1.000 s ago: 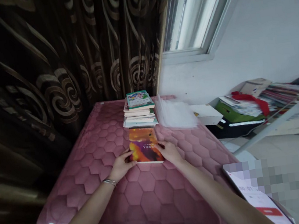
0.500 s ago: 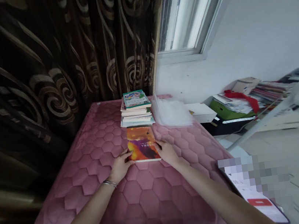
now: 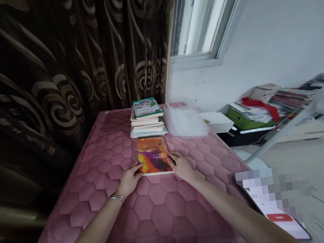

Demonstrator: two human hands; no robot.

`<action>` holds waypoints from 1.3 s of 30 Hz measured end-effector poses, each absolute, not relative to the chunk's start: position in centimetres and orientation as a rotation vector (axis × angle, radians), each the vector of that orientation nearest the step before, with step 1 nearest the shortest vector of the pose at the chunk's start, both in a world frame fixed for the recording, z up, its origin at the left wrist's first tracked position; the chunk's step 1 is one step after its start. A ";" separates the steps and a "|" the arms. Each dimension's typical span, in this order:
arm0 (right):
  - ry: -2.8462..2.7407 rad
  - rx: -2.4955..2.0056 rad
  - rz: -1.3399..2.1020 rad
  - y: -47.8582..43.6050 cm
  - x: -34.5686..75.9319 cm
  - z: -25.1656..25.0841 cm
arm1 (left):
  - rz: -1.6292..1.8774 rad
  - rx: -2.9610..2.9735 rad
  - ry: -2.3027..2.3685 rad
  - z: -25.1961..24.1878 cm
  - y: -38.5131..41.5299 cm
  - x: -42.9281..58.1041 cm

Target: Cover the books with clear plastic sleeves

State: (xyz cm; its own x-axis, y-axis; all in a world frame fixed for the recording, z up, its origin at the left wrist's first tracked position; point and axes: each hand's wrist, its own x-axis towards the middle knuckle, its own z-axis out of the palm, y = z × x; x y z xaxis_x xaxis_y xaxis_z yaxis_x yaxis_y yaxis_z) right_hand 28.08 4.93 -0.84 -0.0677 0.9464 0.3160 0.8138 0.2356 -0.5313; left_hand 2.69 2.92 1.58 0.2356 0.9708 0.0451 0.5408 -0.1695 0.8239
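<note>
A paperback book [image 3: 154,155] with an orange, yellow and purple cover lies face up on the pink padded table cover [image 3: 154,219]. At its left edge is my left hand [image 3: 130,179], thumb near the lower corner and fingers along the side. My right hand [image 3: 181,167] grips the opposite edge, its fingers bent against the cover. Just beyond the book, a stack of books [image 3: 148,125] stands with a green-bordered one on top. The book's far edge lies close to the stack; whether they touch I cannot tell.
Clear plastic sheets [image 3: 186,122] lie right of the stack, beside a white box [image 3: 218,121]. A dark patterned curtain [image 3: 94,46] hangs along the left and back. A phone-like screen [image 3: 277,212], partly pixelated, is at lower right. Papers and a red strap [image 3: 261,107] fill the far right.
Almost nothing differs. The book stays in place between both hands, and the hands have shifted only very slightly.
</note>
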 end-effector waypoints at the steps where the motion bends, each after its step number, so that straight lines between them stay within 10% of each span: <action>1: -1.912 -1.598 0.278 4.9 28.1 -0.9 | 0.785 1.818 1.393 1.6 2.9 2.7; 39: -2.130 -1.263 -0.110 1.1 30.1 0.5 | 0.803 2.758 1.156 2.1 3.4 1.0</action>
State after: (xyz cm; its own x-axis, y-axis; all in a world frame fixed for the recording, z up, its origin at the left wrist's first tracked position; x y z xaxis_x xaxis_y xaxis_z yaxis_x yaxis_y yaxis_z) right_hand 30.06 1.10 0.53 -0.3235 0.7558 0.5692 0.8104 0.5319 -0.2456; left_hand 0.96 3.43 2.11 0.5871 0.6765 0.4446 0.6530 -0.7203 0.2338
